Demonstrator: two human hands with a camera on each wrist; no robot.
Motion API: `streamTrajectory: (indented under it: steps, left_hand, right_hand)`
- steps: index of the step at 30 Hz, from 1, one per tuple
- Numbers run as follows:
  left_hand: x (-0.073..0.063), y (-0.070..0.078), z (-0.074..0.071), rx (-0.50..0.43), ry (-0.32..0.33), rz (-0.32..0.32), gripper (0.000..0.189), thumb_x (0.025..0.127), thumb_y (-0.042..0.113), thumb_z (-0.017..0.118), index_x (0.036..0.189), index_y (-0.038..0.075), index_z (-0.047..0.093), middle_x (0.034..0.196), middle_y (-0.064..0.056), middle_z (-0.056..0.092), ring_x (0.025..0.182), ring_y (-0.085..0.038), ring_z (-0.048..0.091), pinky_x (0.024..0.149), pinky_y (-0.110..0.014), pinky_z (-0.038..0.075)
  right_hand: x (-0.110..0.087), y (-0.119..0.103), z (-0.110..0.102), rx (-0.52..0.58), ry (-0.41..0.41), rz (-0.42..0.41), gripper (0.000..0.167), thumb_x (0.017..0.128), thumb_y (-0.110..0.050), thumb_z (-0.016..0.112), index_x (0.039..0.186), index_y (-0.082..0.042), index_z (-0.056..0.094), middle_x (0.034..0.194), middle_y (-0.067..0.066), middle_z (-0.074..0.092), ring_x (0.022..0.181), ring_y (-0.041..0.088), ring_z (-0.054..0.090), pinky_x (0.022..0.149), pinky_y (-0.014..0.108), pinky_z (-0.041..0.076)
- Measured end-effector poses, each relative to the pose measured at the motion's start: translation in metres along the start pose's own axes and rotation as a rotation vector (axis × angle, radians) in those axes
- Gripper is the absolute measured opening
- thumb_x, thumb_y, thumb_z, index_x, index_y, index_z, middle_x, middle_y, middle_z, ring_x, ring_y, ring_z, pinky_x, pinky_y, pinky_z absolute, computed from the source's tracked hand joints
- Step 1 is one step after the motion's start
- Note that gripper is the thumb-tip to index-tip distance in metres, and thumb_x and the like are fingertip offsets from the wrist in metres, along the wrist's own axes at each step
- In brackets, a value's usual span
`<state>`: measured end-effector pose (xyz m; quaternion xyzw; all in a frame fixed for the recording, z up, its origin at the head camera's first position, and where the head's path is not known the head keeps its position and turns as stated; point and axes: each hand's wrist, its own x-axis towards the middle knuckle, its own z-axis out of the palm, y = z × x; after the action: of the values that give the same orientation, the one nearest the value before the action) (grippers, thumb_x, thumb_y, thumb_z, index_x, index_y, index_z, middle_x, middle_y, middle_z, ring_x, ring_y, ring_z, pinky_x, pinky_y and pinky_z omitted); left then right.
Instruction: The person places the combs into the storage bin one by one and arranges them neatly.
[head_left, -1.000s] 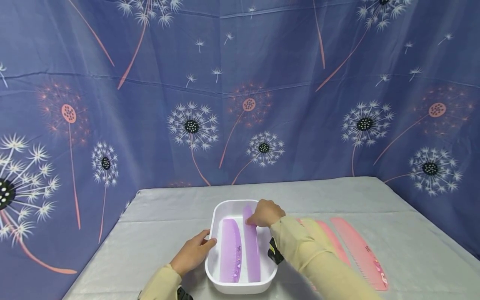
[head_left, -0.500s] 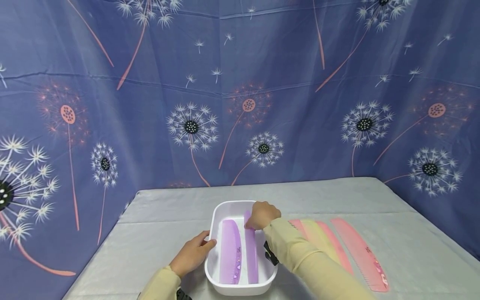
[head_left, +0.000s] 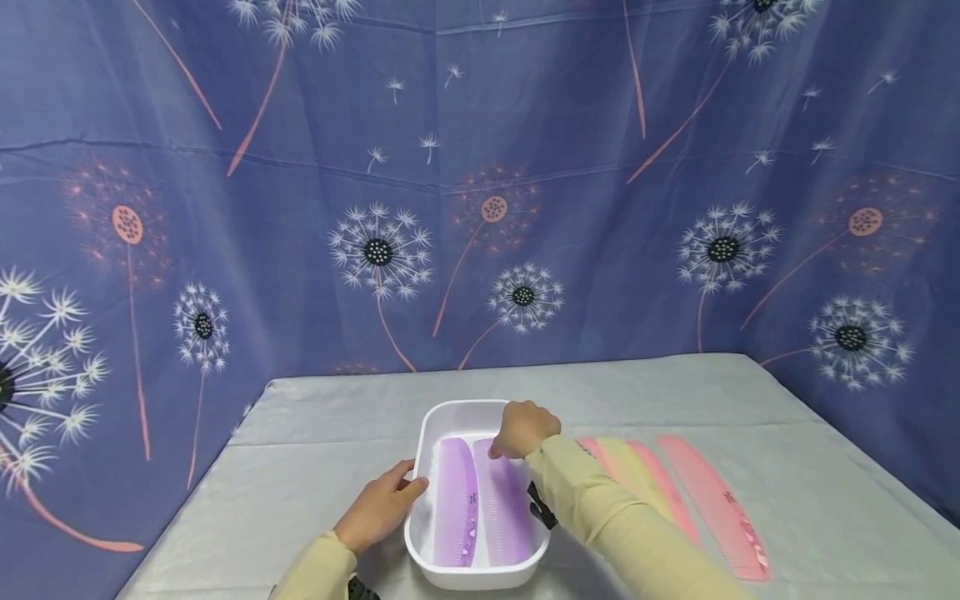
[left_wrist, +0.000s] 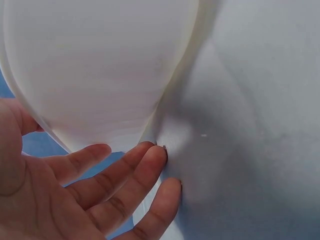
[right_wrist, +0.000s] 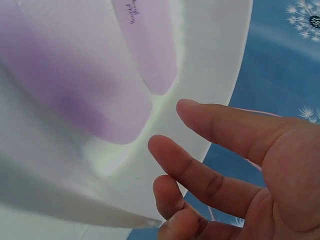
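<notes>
In the head view a white plastic tub (head_left: 477, 578) holds two purple combs side by side. The left comb (head_left: 453, 500) has its printed spine to the right; the right comb (head_left: 506, 521) lies flat with its teeth to the left. My left hand (head_left: 380, 507) holds the tub's left rim, thumb over the edge and fingers along the outer wall. Over the tub's far right corner is my right hand (head_left: 527, 429). In the right wrist view its fingers (right_wrist: 192, 170) are spread apart from the comb's rounded end (right_wrist: 122, 120), with nothing between them.
Right of the tub, on the grey cloth-covered table (head_left: 337, 417), lie a yellow comb (head_left: 633, 471) and pink combs, one being the pink comb (head_left: 716, 508) at far right. My right sleeve (head_left: 622, 517) crosses part of them. A blue dandelion-print curtain (head_left: 600, 167) hangs behind.
The right purple comb stood on edge in my right hand's grip; now it lies flat and the hand has let go. The left hand stays at the rim.
</notes>
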<state>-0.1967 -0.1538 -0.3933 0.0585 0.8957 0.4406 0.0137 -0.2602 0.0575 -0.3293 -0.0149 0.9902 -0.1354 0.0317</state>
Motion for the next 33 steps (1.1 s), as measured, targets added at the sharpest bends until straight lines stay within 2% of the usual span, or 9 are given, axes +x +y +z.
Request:
streamTrajectory:
  steps: [4, 10, 17, 21, 25, 33]
  left_hand:
    - [0.000, 0.000, 0.000, 0.005, 0.010, -0.005, 0.044, 0.102, 0.026, 0.058, 0.138, 0.000, 0.058, 0.099, -0.009, 0.070, 0.088, -0.024, 0.065, 0.079, -0.044, 0.052]
    - [0.000, 0.000, -0.001, 0.017, 0.011, -0.018, 0.045, 0.102, 0.027, 0.057, 0.139, 0.000, 0.058, 0.100, -0.010, 0.069, 0.091, -0.025, 0.065, 0.082, -0.047, 0.052]
    - [-0.001, 0.004, -0.001, 0.014, 0.004, -0.024, 0.045, 0.102, 0.026, 0.057, 0.139, 0.001, 0.057, 0.101, -0.011, 0.069, 0.093, -0.026, 0.064, 0.084, -0.049, 0.051]
    - [-0.001, 0.005, -0.002, 0.023, 0.004, -0.026, 0.045, 0.102, 0.026, 0.056, 0.140, 0.000, 0.057, 0.101, -0.011, 0.069, 0.093, -0.026, 0.064, 0.085, -0.050, 0.051]
    - [-0.001, 0.006, -0.002, 0.023, 0.002, -0.028, 0.045, 0.103, 0.026, 0.056, 0.140, 0.000, 0.056, 0.101, -0.010, 0.069, 0.092, -0.025, 0.064, 0.084, -0.049, 0.051]
    - [0.001, 0.006, -0.003, 0.026, -0.004, -0.038, 0.046, 0.103, 0.027, 0.057, 0.141, 0.001, 0.056, 0.102, -0.010, 0.069, 0.093, -0.025, 0.064, 0.083, -0.048, 0.051]
  right_hand:
    - [-0.004, 0.002, -0.004, 0.025, -0.011, 0.006, 0.039, 0.074, -0.035, 0.090, 0.094, -0.007, 0.073, 0.085, 0.006, 0.068, 0.079, 0.025, 0.064, 0.071, 0.043, 0.054]
    - [-0.012, 0.008, -0.014, 0.079, 0.000, -0.010, 0.031, 0.077, -0.038, 0.088, 0.077, -0.012, 0.072, 0.080, 0.002, 0.067, 0.074, 0.022, 0.063, 0.066, 0.041, 0.052]
    - [-0.018, 0.023, -0.025, 0.189, 0.037, -0.046, 0.032, 0.085, -0.037, 0.081, 0.066, -0.014, 0.068, 0.069, -0.002, 0.063, 0.065, 0.018, 0.056, 0.058, 0.035, 0.043]
    - [-0.019, 0.031, -0.028, 0.246, 0.065, -0.067, 0.036, 0.085, -0.034, 0.080, 0.062, -0.014, 0.063, 0.059, -0.004, 0.054, 0.058, 0.015, 0.048, 0.055, 0.033, 0.038]
    - [-0.020, 0.038, -0.033, 0.277, 0.067, -0.069, 0.037, 0.086, -0.033, 0.079, 0.060, -0.014, 0.061, 0.055, -0.006, 0.043, 0.055, 0.012, 0.038, 0.053, 0.030, 0.031]
    - [-0.018, 0.052, -0.038, 0.325, 0.055, -0.061, 0.034, 0.088, -0.033, 0.078, 0.063, -0.015, 0.064, 0.056, -0.006, 0.040, 0.054, 0.012, 0.033, 0.052, 0.028, 0.027]
